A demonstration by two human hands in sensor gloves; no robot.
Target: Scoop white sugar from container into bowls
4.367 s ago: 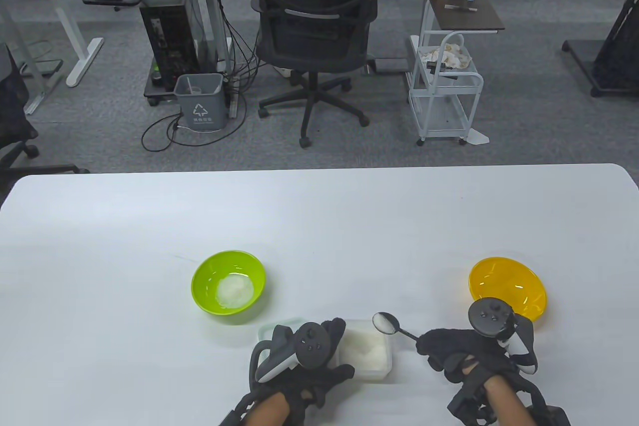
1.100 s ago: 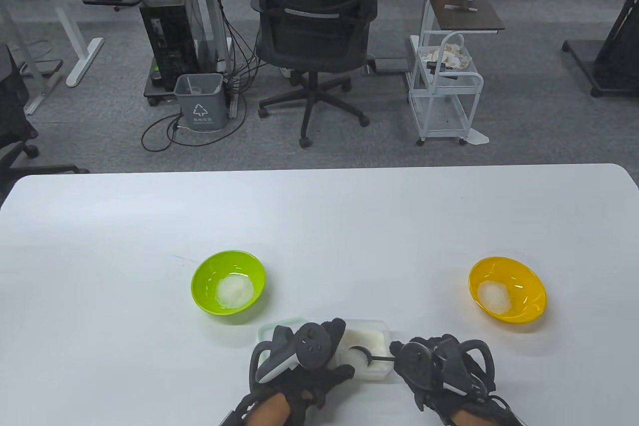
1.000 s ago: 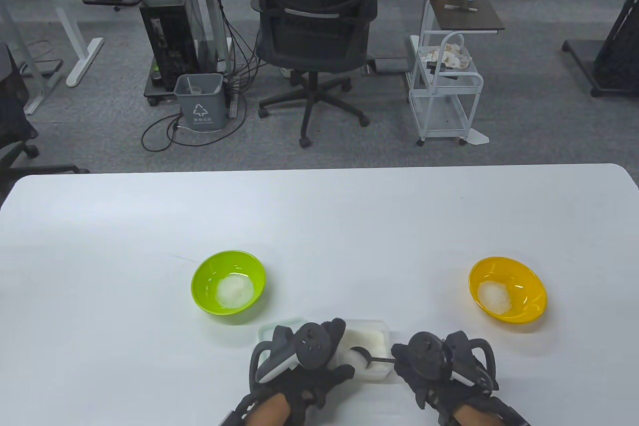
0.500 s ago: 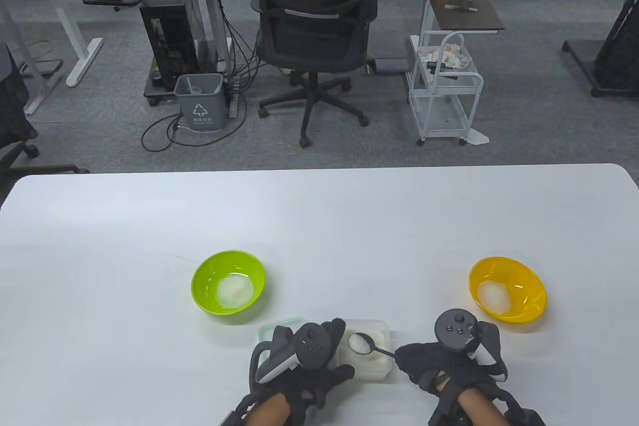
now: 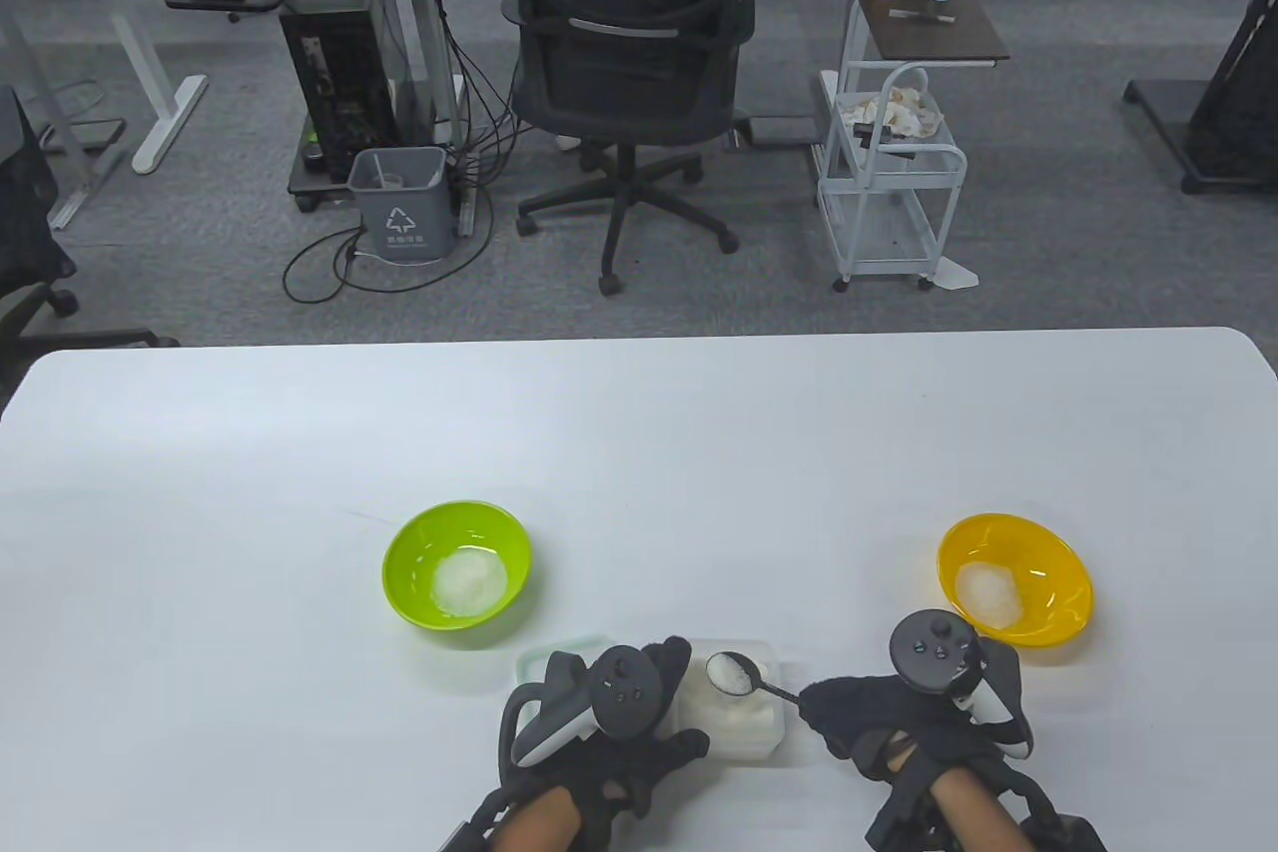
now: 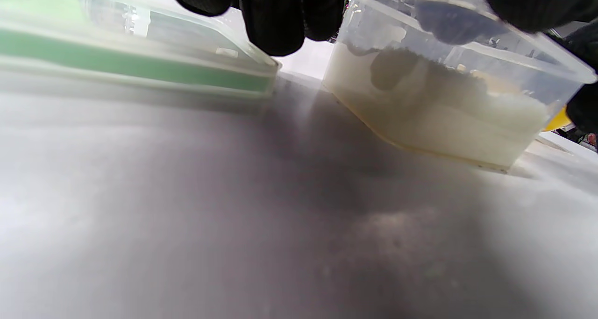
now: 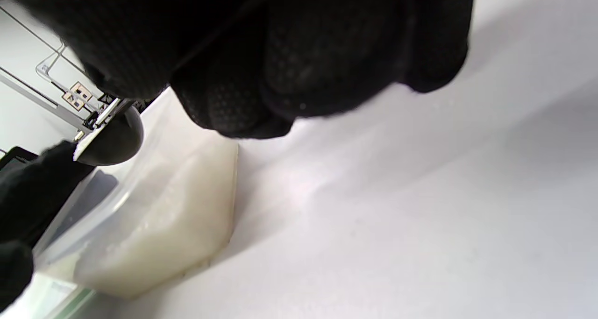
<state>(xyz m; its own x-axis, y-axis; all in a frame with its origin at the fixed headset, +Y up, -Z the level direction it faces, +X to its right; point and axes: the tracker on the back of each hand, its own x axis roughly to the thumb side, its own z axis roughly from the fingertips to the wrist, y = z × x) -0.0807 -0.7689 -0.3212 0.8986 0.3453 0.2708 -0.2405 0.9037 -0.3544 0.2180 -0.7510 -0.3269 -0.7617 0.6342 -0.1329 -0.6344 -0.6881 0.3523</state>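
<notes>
A clear plastic container (image 5: 744,727) of white sugar stands at the table's front edge; it also shows in the left wrist view (image 6: 448,109) and the right wrist view (image 7: 154,216). My left hand (image 5: 639,712) holds its left side. My right hand (image 5: 849,707) grips a metal spoon (image 5: 731,673) heaped with sugar, lifted just above the container. The spoon's bowl shows in the right wrist view (image 7: 112,141). A green bowl (image 5: 409,582) at left and an orange bowl (image 5: 1058,592) at right each hold a mound of sugar.
The container's lid (image 5: 559,654) with a green seal lies just left of the container, partly under my left hand; it also shows in the left wrist view (image 6: 140,62). The white table (image 5: 639,442) stretches far behind the bowls.
My right hand scooped in the container, then turned level and lifted the spoon out heaped with sugar, drifting a little up and right. The left hand has not moved.
</notes>
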